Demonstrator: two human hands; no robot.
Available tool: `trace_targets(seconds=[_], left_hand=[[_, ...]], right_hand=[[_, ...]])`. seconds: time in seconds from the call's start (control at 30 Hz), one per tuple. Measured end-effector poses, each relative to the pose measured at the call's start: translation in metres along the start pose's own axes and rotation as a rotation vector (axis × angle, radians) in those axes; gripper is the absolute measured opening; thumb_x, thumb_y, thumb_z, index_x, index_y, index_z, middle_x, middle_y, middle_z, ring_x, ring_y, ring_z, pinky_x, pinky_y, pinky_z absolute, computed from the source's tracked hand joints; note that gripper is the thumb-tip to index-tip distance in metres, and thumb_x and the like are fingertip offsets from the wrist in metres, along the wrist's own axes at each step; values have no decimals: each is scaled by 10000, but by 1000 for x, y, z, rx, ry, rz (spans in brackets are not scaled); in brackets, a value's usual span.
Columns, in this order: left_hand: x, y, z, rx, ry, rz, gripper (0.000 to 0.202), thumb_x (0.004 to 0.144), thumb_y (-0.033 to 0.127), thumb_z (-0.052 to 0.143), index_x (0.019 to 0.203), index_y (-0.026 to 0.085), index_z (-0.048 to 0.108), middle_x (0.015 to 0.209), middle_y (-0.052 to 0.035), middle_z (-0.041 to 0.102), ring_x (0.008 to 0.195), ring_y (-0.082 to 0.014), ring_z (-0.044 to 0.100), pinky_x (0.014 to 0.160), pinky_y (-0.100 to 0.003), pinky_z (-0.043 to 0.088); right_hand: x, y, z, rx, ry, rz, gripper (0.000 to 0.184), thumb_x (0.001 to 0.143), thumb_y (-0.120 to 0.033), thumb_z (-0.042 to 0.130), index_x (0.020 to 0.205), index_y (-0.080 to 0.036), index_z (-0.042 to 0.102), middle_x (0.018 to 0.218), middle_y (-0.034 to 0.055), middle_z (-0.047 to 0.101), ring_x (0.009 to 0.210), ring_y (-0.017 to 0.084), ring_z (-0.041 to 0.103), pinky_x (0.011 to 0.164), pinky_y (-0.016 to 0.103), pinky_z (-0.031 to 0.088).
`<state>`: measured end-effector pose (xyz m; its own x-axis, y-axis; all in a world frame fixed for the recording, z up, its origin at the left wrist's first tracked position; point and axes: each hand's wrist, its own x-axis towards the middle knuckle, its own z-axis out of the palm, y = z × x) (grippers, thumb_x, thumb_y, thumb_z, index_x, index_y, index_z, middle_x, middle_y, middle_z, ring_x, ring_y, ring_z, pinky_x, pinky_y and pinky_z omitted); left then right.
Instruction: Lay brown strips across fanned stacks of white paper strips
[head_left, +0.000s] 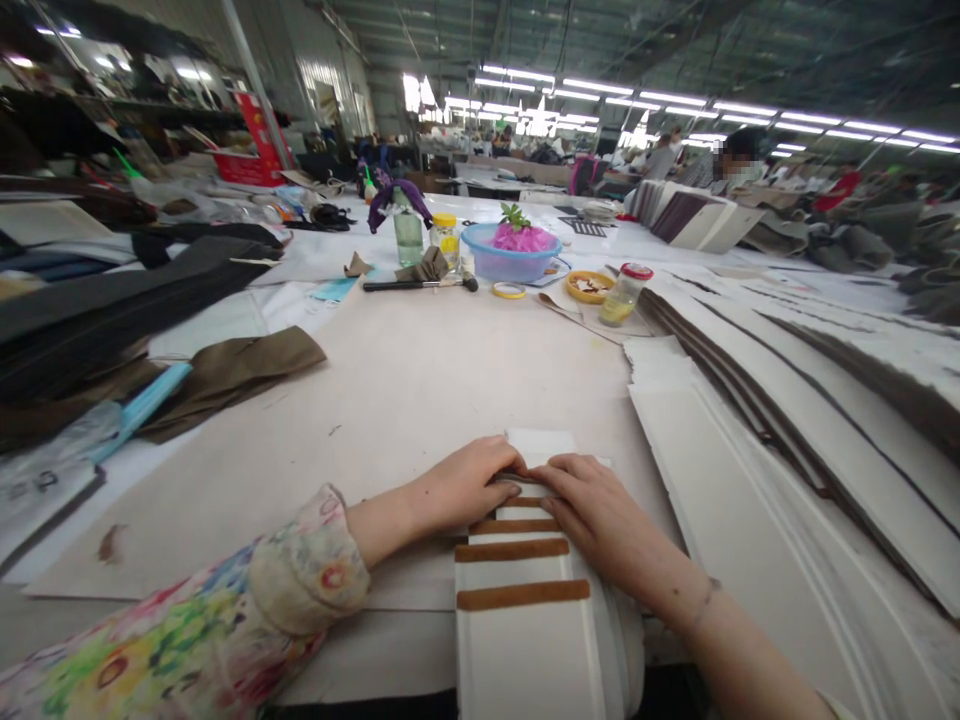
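Note:
In front of me lies a stack of overlapping off-white panels, staggered so that several brown strips show across their ends like steps. At the far end of the stack, my left hand has its thumb and fingers closed on the left part of a brown edge strip. From the other side my right hand pinches the same strip, its fingertips almost meeting the left ones. The fingers cover most of that strip. A pale piece sticks out beyond the hands.
Long off-white panels lie to the right, beside layered dark-edged sheets. Brown fabric and dark cloth are on the left. Farther back stand a blue basin, a red-lidded jar and a black-handled tool.

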<state>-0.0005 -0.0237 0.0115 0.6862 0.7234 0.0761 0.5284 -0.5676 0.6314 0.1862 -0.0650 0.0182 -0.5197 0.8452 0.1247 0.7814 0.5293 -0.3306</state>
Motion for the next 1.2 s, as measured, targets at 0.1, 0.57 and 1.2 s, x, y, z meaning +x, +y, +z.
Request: trace_targets(seconds=[0.1,0.57,1.2], left_hand=[[-3,-1,4,91,21,100,70,806,163,494,841,157,554,875,-32,548,856,-157,487,787,-267,396],[-29,-22,1,260,29,245,251,888,178,358,1055,161,544,963,-65,575,895,-162,473,826,-286,387],[-13,-8,-6,-92,70,-226,328,848,353,362,706,140,567,701,0,540,684,-121,493,619,-207,381]], right_hand=[[-2,-4,1,-52,-20,-21,269,823,-94,448,1056,-192,542,929,52,555,887,186,500,807,341,430],[-9,-17,-1,-249,-16,-25,379,747,15,452,1079,-148,536,940,78,577,880,208,533,767,336,491],[-21,-1,29,-14,287,43,344,864,-169,362,1194,-189,458,1090,89,560,1029,202,507,900,397,439]])
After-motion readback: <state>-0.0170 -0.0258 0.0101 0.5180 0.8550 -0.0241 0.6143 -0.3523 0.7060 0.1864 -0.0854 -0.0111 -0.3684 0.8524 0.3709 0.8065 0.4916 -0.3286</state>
